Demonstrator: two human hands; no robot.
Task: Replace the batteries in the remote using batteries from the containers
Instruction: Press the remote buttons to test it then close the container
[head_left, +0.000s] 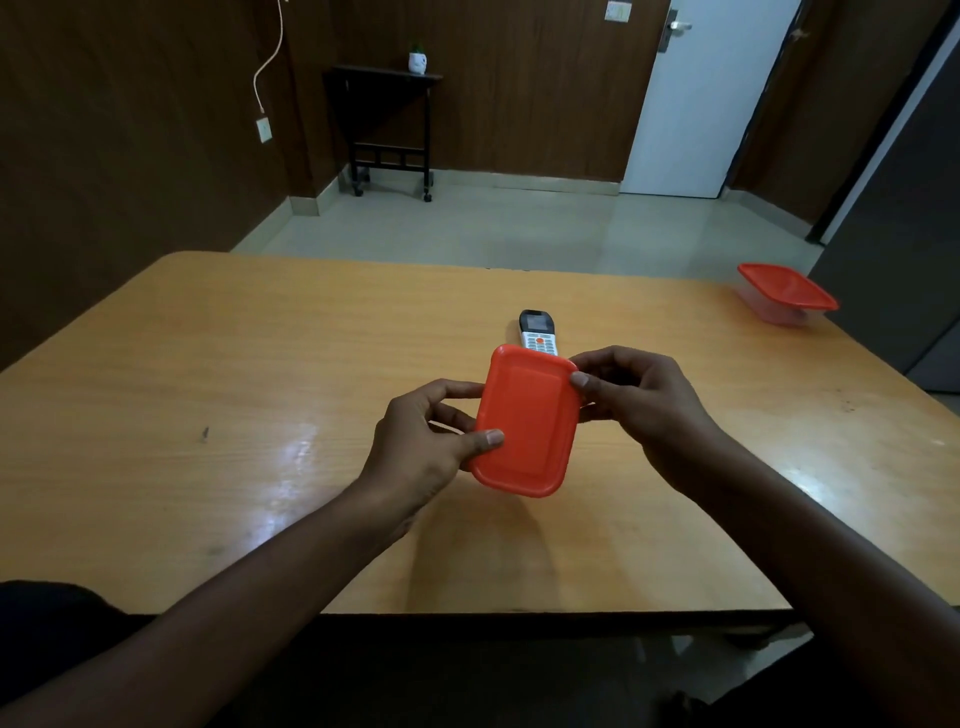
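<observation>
A small container with a red lid (527, 426) is held above the wooden table (208, 389), lid facing me. My left hand (426, 441) grips its left edge, thumb pressed on the lid's near-left corner. My right hand (639, 410) holds its far-right corner, thumb on the rim. The container's body is hidden behind the lid. A white remote (537, 332) with a dark screen and grey buttons lies face up on the table just beyond the container, its near end hidden by the lid.
A second clear container with a red lid (784, 293) sits shut near the table's far right corner. Beyond the table stand a black side table (389, 124) with a small white pot and a white door (706, 93).
</observation>
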